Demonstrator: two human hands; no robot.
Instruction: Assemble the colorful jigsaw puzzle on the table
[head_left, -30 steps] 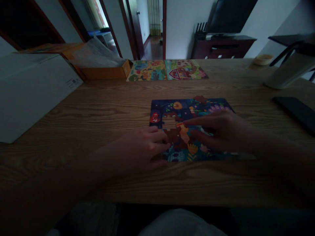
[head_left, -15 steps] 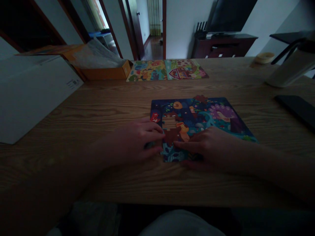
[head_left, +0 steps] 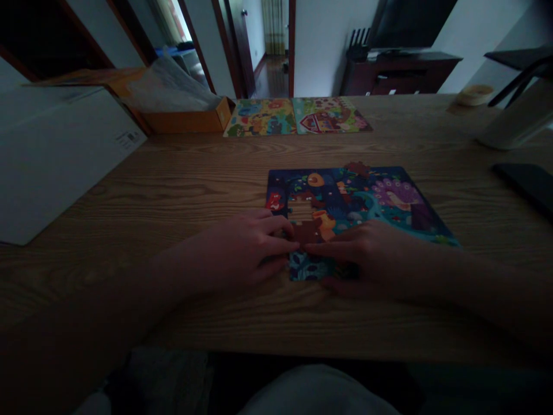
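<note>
A dark blue jigsaw puzzle [head_left: 371, 196] with a peacock picture lies on the wooden table [head_left: 194, 184], with a gap near its left side. My left hand [head_left: 242, 248] rests at the puzzle's lower left corner, fingers pressed together at a brown puzzle piece [head_left: 307, 231]. My right hand [head_left: 367, 253] lies flat on the puzzle's lower edge, fingers stretched toward the same piece. The fingertips of both hands meet there. A loose brown piece [head_left: 358, 168] lies at the puzzle's top edge.
Two finished colourful puzzles [head_left: 298, 115] lie at the table's far side, next to an orange box [head_left: 185, 118]. A white sheet [head_left: 52, 155] covers the left. A dark phone [head_left: 527, 181] and a white stand [head_left: 514, 124] are at the right. A small bowl [head_left: 474, 95] sits far right.
My right hand slid down from the puzzle's middle to its lower edge, uncovering the peacock. My left hand shifted slightly right, until both hands' fingertips met at the brown piece.
</note>
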